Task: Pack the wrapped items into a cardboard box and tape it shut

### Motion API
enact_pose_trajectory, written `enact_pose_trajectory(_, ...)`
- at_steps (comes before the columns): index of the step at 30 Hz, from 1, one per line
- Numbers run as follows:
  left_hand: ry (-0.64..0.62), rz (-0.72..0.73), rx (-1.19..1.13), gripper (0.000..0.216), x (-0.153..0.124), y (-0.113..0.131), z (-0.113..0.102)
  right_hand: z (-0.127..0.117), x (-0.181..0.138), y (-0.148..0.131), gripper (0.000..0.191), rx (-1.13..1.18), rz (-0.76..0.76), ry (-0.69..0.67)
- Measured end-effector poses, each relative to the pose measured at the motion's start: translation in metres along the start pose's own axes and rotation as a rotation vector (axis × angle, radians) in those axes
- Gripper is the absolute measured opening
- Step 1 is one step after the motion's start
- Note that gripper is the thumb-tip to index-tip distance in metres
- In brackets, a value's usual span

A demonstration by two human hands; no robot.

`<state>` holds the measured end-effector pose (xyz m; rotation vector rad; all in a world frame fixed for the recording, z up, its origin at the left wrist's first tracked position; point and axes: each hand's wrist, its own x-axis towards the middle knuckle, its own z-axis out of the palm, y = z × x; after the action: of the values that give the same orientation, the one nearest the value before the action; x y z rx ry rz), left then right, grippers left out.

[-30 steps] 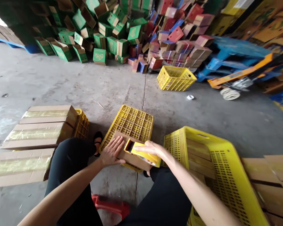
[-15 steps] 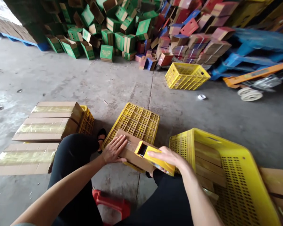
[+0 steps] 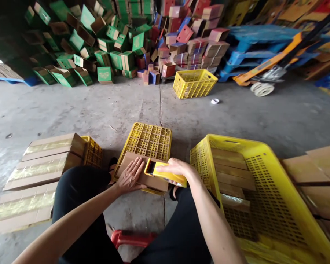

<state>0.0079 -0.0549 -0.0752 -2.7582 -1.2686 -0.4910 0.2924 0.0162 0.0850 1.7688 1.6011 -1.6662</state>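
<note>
On the near edge of a gridded yellow crate (image 3: 154, 138), as the head view shows, lies a cardboard carton (image 3: 151, 181), its long axis slanting from upper left to lower right. The left hand (image 3: 130, 176), nearer the left end, presses flat on top, clasping nothing. The right hand (image 3: 174, 169) has its grip wrapped around a yellow tape dispenser (image 3: 165, 172) over the carton's right half, nearly along that axis, front end just beside the left fingertips; I cannot tell whether it touches the carton
</note>
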Motion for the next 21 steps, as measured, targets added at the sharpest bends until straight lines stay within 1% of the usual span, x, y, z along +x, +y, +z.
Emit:
enact_pose_trajectory(4,0.003,-0.018,0.026,0.107,0.003,0.005,0.002,0.002,-0.003,-0.001,0.048,-0.053,-0.028,0.014)
enact_pose_trajectory(10,0.012,0.005,0.049,0.107,0.002,-0.001,0.003,0.002,-0.003,0.0,0.047,-0.062,-0.081,0.016)
enact_pose_trajectory(13,0.008,0.002,0.041,0.107,0.003,-0.002,0.003,-0.002,-0.005,0.009,0.042,-0.051,-0.068,0.039)
enact_pose_trajectory(16,-0.002,0.0,0.027,0.108,0.004,-0.002,0.004,-0.01,-0.006,0.024,0.037,-0.023,-0.033,0.044)
enact_pose_trajectory(19,-0.02,0.006,0.012,0.113,0.003,-0.006,0.005,-0.014,-0.007,0.035,0.038,-0.009,-0.008,0.007)
enact_pose_trajectory(21,-0.038,0.025,0.001,0.116,0.003,-0.014,0.005,-0.014,-0.007,0.036,0.041,-0.009,-0.002,-0.008)
